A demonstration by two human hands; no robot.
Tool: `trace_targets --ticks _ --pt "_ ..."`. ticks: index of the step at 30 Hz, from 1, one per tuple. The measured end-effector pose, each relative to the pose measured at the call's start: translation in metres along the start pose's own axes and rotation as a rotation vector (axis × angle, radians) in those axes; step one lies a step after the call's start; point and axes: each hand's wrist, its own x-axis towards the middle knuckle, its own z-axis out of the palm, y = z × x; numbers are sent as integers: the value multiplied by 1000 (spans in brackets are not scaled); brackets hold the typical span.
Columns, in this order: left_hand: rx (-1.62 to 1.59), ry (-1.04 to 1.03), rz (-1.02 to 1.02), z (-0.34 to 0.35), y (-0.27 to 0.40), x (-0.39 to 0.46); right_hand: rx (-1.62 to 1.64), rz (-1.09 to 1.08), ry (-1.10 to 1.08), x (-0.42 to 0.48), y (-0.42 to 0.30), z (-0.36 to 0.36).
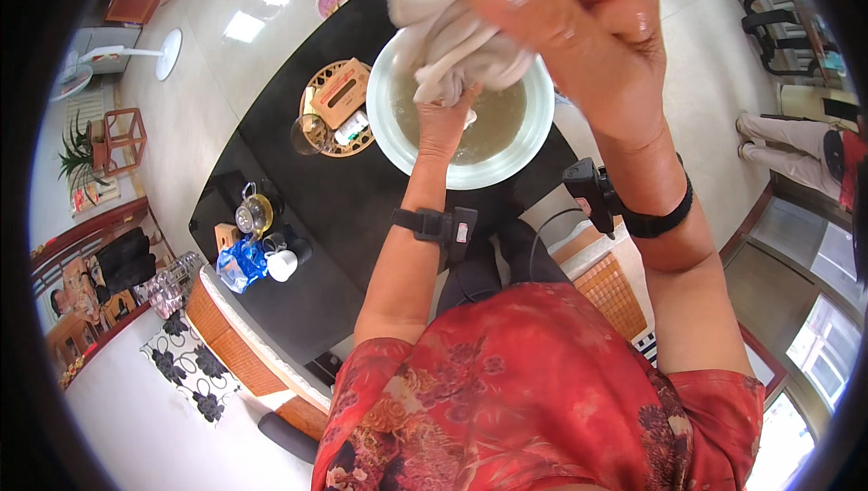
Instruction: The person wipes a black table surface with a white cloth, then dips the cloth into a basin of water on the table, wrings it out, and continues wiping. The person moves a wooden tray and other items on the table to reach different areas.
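Both my hands are on a bunched, wet-looking pale cloth (468, 50) above a light-coloured basin (390, 135). Murky water (505, 128) fills part of the basin. My right hand (576, 36) is raised close to the camera and grips the upper part of the cloth; it is slightly blurred. Lower down, my left hand (444, 126) holds the bottom end of the cloth over the water, and the fabric hides most of its fingers. A small white piece (470, 118) shows beside my left hand. Each wrist wears a black strap with a device.
The basin stands on a black table (305, 220). Left of it, a wicker tray (352, 146) holds a tissue box (342, 94) and a white bottle (351, 128). A glass teapot (254, 213), white mug (281, 265) and blue plastic bag (241, 264) sit nearer. Another person (793, 142) stands at right.
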Motion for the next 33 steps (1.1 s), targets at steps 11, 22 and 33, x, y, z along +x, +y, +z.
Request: trace_targets --ticks 11,22,33 --pt "-402 171 -69 -2 47 29 -1068 523 16 -154 135 -151" --pt "295 -125 135 -4 68 11 -864 316 -131 -95 112 -32" --pt "-2 -209 -554 -69 23 -13 -821 168 -233 -99 105 -51"
